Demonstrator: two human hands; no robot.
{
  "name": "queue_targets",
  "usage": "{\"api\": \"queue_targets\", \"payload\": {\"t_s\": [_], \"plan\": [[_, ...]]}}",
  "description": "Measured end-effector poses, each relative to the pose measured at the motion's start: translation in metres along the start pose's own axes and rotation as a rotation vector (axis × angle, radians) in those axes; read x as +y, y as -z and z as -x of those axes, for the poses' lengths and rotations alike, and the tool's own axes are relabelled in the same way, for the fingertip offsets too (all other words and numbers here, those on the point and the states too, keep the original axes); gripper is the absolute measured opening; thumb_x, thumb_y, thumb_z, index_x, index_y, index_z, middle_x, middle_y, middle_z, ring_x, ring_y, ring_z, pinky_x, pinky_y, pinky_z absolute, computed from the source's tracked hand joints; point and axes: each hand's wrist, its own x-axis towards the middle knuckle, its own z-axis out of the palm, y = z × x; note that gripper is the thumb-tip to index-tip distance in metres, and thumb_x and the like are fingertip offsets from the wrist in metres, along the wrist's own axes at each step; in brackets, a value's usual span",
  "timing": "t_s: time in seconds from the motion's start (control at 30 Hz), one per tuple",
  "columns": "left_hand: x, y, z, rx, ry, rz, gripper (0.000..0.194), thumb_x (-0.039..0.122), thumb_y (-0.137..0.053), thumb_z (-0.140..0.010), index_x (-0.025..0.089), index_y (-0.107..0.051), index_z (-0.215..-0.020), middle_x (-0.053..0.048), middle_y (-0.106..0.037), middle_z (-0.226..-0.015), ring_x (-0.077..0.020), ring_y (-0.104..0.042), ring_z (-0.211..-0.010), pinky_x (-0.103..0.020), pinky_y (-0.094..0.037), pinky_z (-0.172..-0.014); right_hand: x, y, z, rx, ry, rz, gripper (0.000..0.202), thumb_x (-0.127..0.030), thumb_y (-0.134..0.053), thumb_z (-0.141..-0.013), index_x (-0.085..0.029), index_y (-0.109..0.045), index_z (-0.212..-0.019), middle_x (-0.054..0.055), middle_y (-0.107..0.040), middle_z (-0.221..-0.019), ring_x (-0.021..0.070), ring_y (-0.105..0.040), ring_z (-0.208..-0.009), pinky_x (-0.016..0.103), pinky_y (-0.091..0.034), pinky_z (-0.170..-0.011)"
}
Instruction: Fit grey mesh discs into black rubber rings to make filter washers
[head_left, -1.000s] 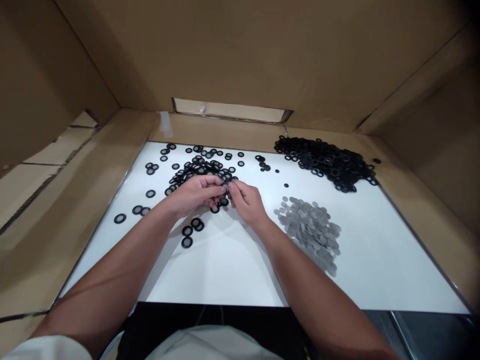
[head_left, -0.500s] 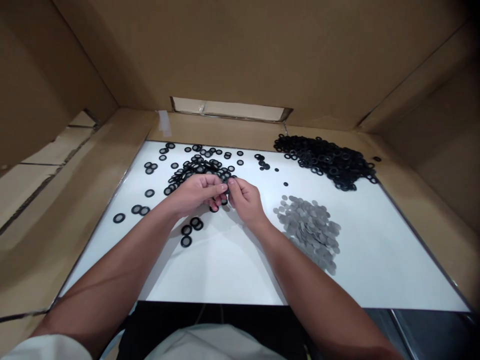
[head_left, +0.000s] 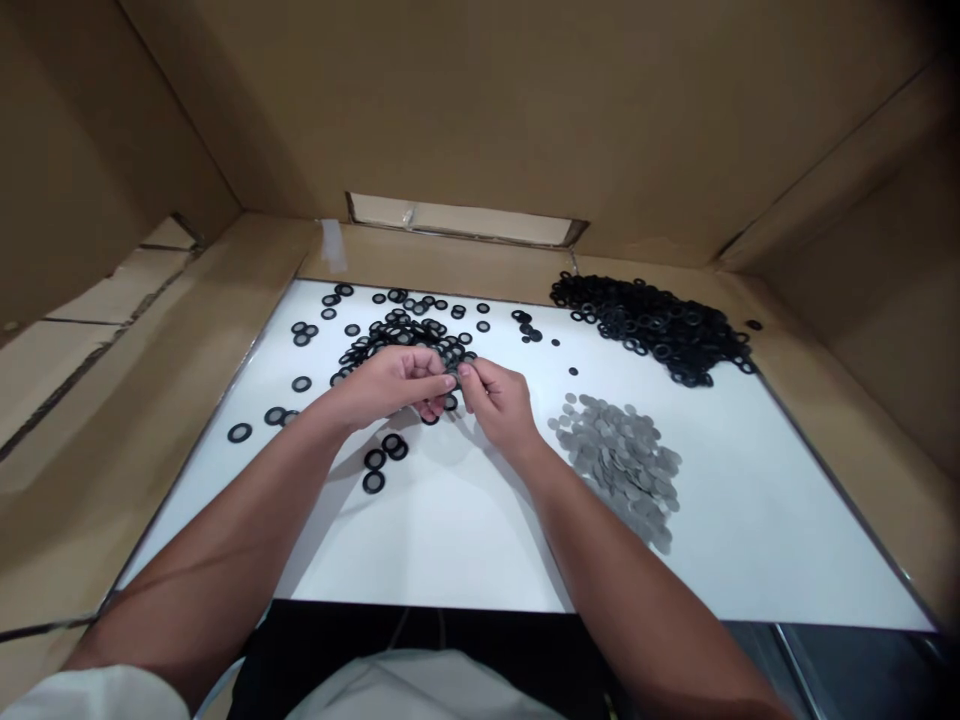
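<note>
Above the white board (head_left: 442, 560), my left hand (head_left: 401, 388) and my right hand (head_left: 499, 400) meet fingertip to fingertip. Both are pinched on one small black ring (head_left: 456, 376), mostly covered by the fingers; whether a disc sits in it I cannot tell. Just behind them lies a heap of black rings with grey mesh-like discs inside (head_left: 401, 325). A few more of these ringed discs (head_left: 374, 482) lie in front of my left hand. To the right of my right hand spreads a pile of loose thin grey discs (head_left: 619, 455).
A large pile of black rings (head_left: 660, 325) sits at the back right, partly on cardboard. Several small dark pieces (head_left: 529, 328) lie near the back middle. Tall cardboard walls (head_left: 465, 110) enclose the back and sides, with a slot (head_left: 465, 217) in the back wall.
Little differs. Both hands stay together at the same spot with slight finger movement, and the camera view has shifted slightly.
</note>
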Motion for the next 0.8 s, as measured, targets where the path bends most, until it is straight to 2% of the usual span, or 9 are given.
{"api": "queue_targets", "payload": {"t_s": [0.1,0.23,0.37,0.5,0.67,0.8], "plan": [[-0.002,-0.002,-0.002,-0.014,-0.017,0.044,0.024,0.036,-0.069,-0.086,0.016,-0.059,-0.081,-0.002,-0.065,-0.072,-0.0143,-0.064,-0.068,-0.025,-0.056,-0.057,0.006,0.003,-0.002,-0.052,-0.036,-0.042,0.045,-0.047,-0.041,-0.1,-0.021,-0.047,-0.064,-0.003,-0.049,-0.057,0.0117,-0.045,-0.055,0.026,-0.035,-0.055],[-0.006,-0.001,-0.004,-0.002,-0.01,0.024,0.02,0.034,-0.068,-0.087,0.016,-0.061,-0.084,-0.001,-0.061,-0.072,-0.0112,-0.06,-0.062,-0.022,-0.054,-0.054,0.011,0.001,-0.003,-0.083,-0.061,-0.066,0.044,-0.05,-0.041,-0.099,-0.021,-0.049,-0.067,-0.003,-0.05,-0.057,0.0124,-0.047,-0.056,0.026,-0.035,-0.055],[-0.007,-0.001,-0.004,-0.015,-0.006,0.054,0.02,0.035,-0.067,-0.088,0.016,-0.061,-0.082,0.001,-0.058,-0.07,-0.0088,-0.057,-0.058,-0.019,-0.05,-0.052,0.011,-0.004,-0.002,-0.066,-0.094,-0.085,0.044,-0.051,-0.046,-0.097,-0.022,-0.045,-0.065,-0.004,-0.048,-0.054,0.0123,-0.045,-0.054,0.026,-0.035,-0.054],[-0.007,-0.003,-0.005,-0.024,0.019,0.154,0.024,0.037,-0.07,-0.085,0.015,-0.061,-0.081,-0.001,-0.062,-0.069,-0.0107,-0.06,-0.061,-0.019,-0.051,-0.052,0.008,-0.007,-0.001,-0.043,-0.146,-0.197,0.044,-0.054,-0.044,-0.097,-0.022,-0.047,-0.067,-0.004,-0.049,-0.054,0.0119,-0.046,-0.053,0.025,-0.038,-0.054],[-0.011,-0.005,-0.007,-0.012,0.047,0.164,0.024,0.034,-0.072,-0.084,0.014,-0.06,-0.077,-0.002,-0.064,-0.068,-0.0108,-0.062,-0.058,-0.021,-0.051,-0.054,0.006,-0.01,-0.002,-0.087,-0.19,-0.334,0.044,-0.054,-0.048,-0.095,-0.02,-0.051,-0.067,-0.004,-0.051,-0.053,0.0103,-0.045,-0.049,0.024,-0.039,-0.05],[-0.011,0.0,-0.006,-0.073,0.06,0.232,0.027,0.032,-0.071,-0.084,0.014,-0.056,-0.072,-0.002,-0.062,-0.064,-0.0096,-0.059,-0.056,-0.02,-0.049,-0.054,0.001,-0.016,-0.003,-0.07,-0.258,-0.507,0.043,-0.055,-0.052,-0.093,-0.021,-0.048,-0.066,-0.006,-0.046,-0.049,0.0087,-0.043,-0.043,0.023,-0.037,-0.044]]}}
